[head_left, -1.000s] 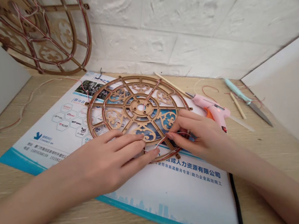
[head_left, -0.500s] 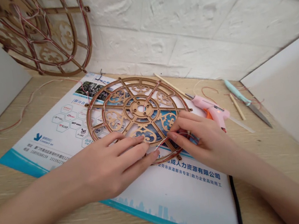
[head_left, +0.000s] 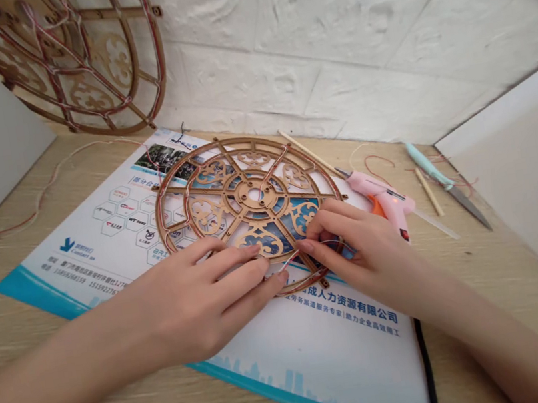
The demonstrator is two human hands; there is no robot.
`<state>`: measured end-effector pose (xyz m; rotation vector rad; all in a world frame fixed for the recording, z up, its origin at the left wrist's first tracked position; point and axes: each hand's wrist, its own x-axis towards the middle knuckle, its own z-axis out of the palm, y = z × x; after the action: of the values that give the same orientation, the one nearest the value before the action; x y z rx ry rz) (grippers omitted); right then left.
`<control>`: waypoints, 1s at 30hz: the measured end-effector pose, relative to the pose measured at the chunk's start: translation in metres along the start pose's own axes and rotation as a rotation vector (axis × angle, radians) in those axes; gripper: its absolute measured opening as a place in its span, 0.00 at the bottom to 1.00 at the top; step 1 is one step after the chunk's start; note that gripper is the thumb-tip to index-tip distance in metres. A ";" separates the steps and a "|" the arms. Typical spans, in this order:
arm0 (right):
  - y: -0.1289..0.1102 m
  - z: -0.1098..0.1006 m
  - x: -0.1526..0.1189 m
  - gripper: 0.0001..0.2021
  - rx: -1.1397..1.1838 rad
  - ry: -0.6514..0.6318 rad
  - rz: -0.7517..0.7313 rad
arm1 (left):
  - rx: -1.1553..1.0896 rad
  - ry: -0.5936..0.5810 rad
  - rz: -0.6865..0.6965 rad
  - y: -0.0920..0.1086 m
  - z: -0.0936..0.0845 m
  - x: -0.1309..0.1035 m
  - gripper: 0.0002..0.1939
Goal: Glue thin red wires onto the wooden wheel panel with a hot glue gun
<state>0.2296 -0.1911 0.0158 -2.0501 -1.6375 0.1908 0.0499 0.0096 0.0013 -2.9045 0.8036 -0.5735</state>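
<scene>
A round, gold-brown openwork frame [head_left: 269,196] with rings, spokes and scroll panels lies flat on a printed sheet. My left hand [head_left: 202,295] rests across its near left edge, fingers stretched out and pressing down on the rim. Thumb and forefinger of my right hand [head_left: 350,240] pinch a thin red-and-white wire [head_left: 290,259] over the frame's near right part. This wire runs under my left fingertips, and part of it loops beneath my right hand. My hands hide some of the near rim.
A second, larger wired frame [head_left: 136,107] leans on the wall at back left. At right lie a pink glue gun [head_left: 379,192], a knife [head_left: 440,179] with a turquoise handle, and a short stick [head_left: 429,191]. Loose wire [head_left: 55,176] trails at left; the printed sheet [head_left: 322,355] covers the middle.
My right thumb and forefinger have shifted slightly left along the wire, towards my left fingertips. My left hand and the frame look almost unmoved.
</scene>
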 end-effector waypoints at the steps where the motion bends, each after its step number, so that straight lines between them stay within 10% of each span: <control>1: 0.000 0.000 0.000 0.11 -0.008 -0.002 -0.005 | 0.006 -0.004 0.001 0.000 0.000 0.000 0.23; 30: 0.000 -0.003 0.001 0.11 0.099 -0.063 0.119 | -0.046 0.023 -0.024 0.007 -0.002 0.001 0.24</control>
<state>0.2310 -0.1913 0.0187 -2.0863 -1.5119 0.3735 0.0466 0.0035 0.0020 -2.9582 0.7968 -0.5993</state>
